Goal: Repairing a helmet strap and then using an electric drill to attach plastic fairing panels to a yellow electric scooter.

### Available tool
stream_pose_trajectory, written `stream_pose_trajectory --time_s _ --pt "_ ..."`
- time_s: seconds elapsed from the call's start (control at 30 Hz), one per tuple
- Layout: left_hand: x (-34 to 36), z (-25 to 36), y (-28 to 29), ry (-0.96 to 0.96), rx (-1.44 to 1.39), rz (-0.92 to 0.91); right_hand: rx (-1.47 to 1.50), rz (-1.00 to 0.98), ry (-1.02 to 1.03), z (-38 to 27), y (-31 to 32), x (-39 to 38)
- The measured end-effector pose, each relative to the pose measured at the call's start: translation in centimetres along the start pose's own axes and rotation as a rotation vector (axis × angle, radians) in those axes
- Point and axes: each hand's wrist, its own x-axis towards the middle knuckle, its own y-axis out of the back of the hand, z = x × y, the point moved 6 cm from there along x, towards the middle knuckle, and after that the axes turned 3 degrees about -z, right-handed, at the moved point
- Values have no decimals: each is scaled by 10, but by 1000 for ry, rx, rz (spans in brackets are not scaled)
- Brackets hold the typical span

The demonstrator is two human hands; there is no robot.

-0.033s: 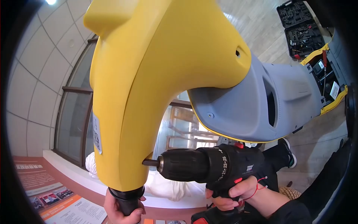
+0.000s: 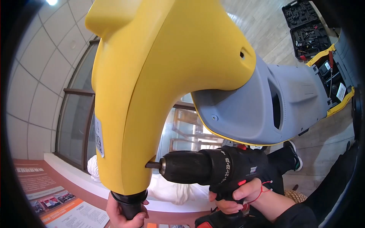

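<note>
A large curved yellow plastic housing (image 2: pixel 152 76) fills the upper middle of the head view. Black and cylindrical, a grip (image 2: pixel 131 203) sticks out of its lower end, with the fingers of my left hand (image 2: pixel 114 211) wrapped round it. My right hand (image 2: pixel 247 195) holds a black cordless drill (image 2: pixel 190 167) level by its handle, pointing left. The drill's bit (image 2: pixel 153 165) enters an opening in the right side of the housing; its tip is hidden inside. Below my right hand shows part of the drill's battery (image 2: pixel 209 221).
A grey body panel (image 2: pixel 239 114) with a yellow edge spreads to the right. Farther right, a screwdriver (image 2: pixel 331 64) lies over an open compartment. An open black tool case (image 2: pixel 310 40) sits on the floor behind. White cloth (image 2: pixel 171 190) and a printed panel (image 2: pixel 72 212) appear below.
The drill has shifted very slightly in my right hand. My left hand and the yellow housing stay where they were.
</note>
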Motion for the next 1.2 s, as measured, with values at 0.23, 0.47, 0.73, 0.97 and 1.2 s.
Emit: stream_pose_trajectory --time_s 0.23,0.47,0.73,0.97,1.2 --pt "0 -6 5 -8 30 7 37 -17 -5 -5 2 13" --pt "0 -5 5 -12 43 -17 87 -55 -28 -6 0 13" --pt "-3 -12 11 -28 50 -16 86 -69 -19 -8 2 13" --pt "-1 -9 8 -22 41 -5 56 -61 -22 -7 3 13" --pt "-3 -13 9 -21 -17 -11 99 -72 -46 -7 6 15"
